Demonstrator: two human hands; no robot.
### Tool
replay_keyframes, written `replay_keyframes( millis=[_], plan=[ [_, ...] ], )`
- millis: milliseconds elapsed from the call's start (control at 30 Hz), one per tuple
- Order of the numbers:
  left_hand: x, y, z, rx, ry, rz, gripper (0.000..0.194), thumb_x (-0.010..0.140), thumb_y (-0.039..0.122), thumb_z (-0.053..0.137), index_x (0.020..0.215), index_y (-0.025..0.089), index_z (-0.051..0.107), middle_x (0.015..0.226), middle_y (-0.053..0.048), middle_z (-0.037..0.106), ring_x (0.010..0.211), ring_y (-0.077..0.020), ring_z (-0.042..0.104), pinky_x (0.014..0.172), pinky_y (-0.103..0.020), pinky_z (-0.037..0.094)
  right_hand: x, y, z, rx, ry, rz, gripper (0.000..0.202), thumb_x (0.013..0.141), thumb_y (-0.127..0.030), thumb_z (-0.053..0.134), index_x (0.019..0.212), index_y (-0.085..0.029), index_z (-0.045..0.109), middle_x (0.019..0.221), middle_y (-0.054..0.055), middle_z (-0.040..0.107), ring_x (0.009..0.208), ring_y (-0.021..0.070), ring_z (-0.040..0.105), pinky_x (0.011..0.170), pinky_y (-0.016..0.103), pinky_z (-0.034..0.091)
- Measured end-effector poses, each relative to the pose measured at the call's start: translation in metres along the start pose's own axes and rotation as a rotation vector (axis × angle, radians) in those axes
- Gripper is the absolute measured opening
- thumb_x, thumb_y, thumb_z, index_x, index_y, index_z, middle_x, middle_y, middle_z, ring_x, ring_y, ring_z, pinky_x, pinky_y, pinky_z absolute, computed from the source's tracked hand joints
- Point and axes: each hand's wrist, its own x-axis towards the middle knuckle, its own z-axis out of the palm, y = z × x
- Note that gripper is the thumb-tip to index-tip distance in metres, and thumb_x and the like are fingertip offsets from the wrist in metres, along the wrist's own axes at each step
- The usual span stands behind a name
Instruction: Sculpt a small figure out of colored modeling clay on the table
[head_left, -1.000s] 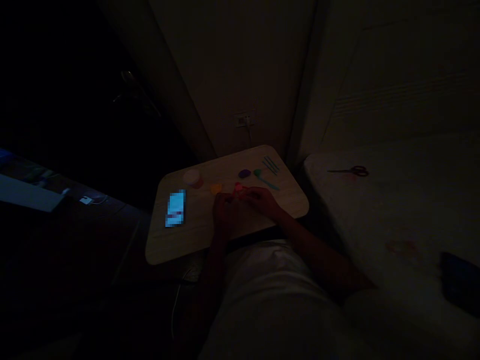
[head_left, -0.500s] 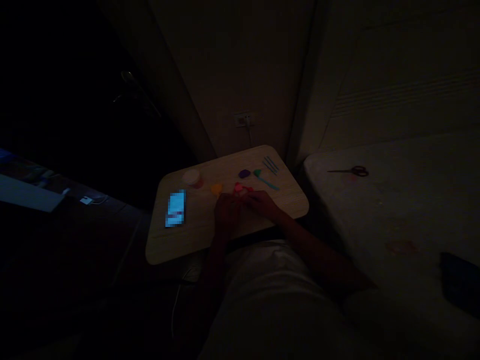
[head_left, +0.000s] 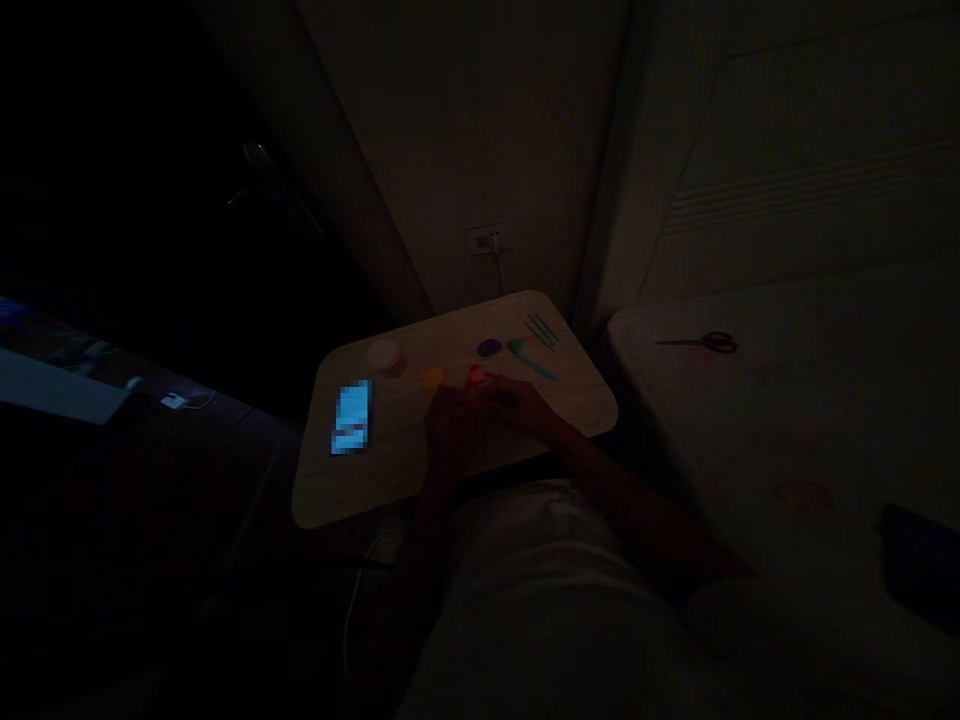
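In dim light my left hand (head_left: 450, 418) and my right hand (head_left: 517, 404) meet over the near middle of a small wooden table (head_left: 397, 465). Closed fingers of both hands press on pink modelling clay (head_left: 478, 376), part of which shows beyond them. Just past my left hand lies a lump of orange clay (head_left: 433, 378). Farther back are a purple clay lump (head_left: 489, 347) and a green clay lump (head_left: 514, 346), the green one touching the end of a light-blue modelling tool (head_left: 537, 368). My fingertips are too dark to make out fully.
A phone (head_left: 352, 417) with a lit, blurred screen lies on the table's left, near a pale round tub (head_left: 385, 357). Several thin sticks (head_left: 541, 331) are at the back right. Scissors (head_left: 701, 343) rest on the pale surface to the right. A wall socket (head_left: 485, 239) holds a plug.
My right hand's fingers have shifted slightly over the pink clay, covering more of its right part. My left hand has moved a little left. The other things have stayed put.
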Motion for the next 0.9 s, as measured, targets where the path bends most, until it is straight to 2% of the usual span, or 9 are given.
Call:
replay_keyframes(
  millis=[233, 333, 533, 700, 800, 900],
  plan=[
    [0.001, 0.000, 0.001, -0.022, -0.029, 0.026, 0.014, 0.096, 0.033, 0.067, 0.087, 0.022, 0.066, 0.090, -0.003, 0.065, 0.088, -0.0203, 0.063, 0.084, -0.036, 0.052, 0.000, -0.001, 0.000, 0.016, 0.003, -0.024, 0.033, 0.081, -0.041, 0.079, 0.109, -0.022, 0.077, 0.113, 0.007, 0.077, 0.099, 0.0210, 0.071, 0.092, 0.034, 0.054],
    [0.000, -0.002, 0.001, -0.024, -0.052, 0.014, 0.014, 0.096, 0.033, 0.067, 0.086, 0.022, 0.066, 0.091, -0.004, 0.066, 0.090, -0.0207, 0.063, 0.084, -0.036, 0.052, 0.000, 0.000, 0.000, 0.016, -0.001, -0.022, 0.033, 0.082, -0.040, 0.078, 0.111, -0.023, 0.077, 0.114, 0.007, 0.077, 0.100, 0.0212, 0.071, 0.093, 0.034, 0.054],
    [0.000, 0.000, 0.000, -0.057, -0.045, -0.006, 0.016, 0.098, 0.033, 0.061, 0.087, 0.022, 0.064, 0.088, -0.003, 0.064, 0.087, -0.0196, 0.062, 0.082, -0.034, 0.051, 0.000, -0.006, 0.000, -0.015, 0.034, -0.035, 0.026, 0.090, -0.045, 0.068, 0.095, -0.020, 0.074, 0.095, 0.004, 0.074, 0.084, 0.0173, 0.064, 0.079, 0.029, 0.050],
    [0.001, 0.000, 0.000, -0.083, -0.006, -0.086, 0.013, 0.097, 0.032, 0.059, 0.092, 0.021, 0.065, 0.090, -0.003, 0.065, 0.087, -0.0189, 0.061, 0.083, -0.032, 0.050, 0.000, -0.011, -0.001, -0.020, 0.086, 0.035, 0.036, 0.096, -0.052, 0.055, 0.079, -0.021, 0.061, 0.073, 0.000, 0.061, 0.067, 0.0147, 0.052, 0.066, 0.027, 0.043],
    [0.000, -0.002, 0.000, -0.100, 0.001, -0.085, 0.013, 0.097, 0.032, 0.059, 0.092, 0.021, 0.065, 0.091, -0.003, 0.065, 0.088, -0.0191, 0.061, 0.084, -0.032, 0.050, -0.001, -0.010, -0.001, -0.023, 0.079, 0.054, 0.047, 0.101, -0.055, 0.044, 0.067, -0.023, 0.052, 0.063, -0.001, 0.054, 0.061, 0.0146, 0.047, 0.063, 0.029, 0.040],
    [0.000, -0.003, 0.001, -0.091, -0.001, -0.081, 0.014, 0.097, 0.032, 0.059, 0.090, 0.021, 0.065, 0.091, -0.003, 0.065, 0.088, -0.0193, 0.061, 0.085, -0.033, 0.050, -0.001, -0.007, -0.002, -0.016, 0.078, 0.046, 0.051, 0.103, -0.057, 0.037, 0.065, -0.024, 0.048, 0.060, -0.002, 0.050, 0.059, 0.0149, 0.045, 0.063, 0.030, 0.039]
  ],
)
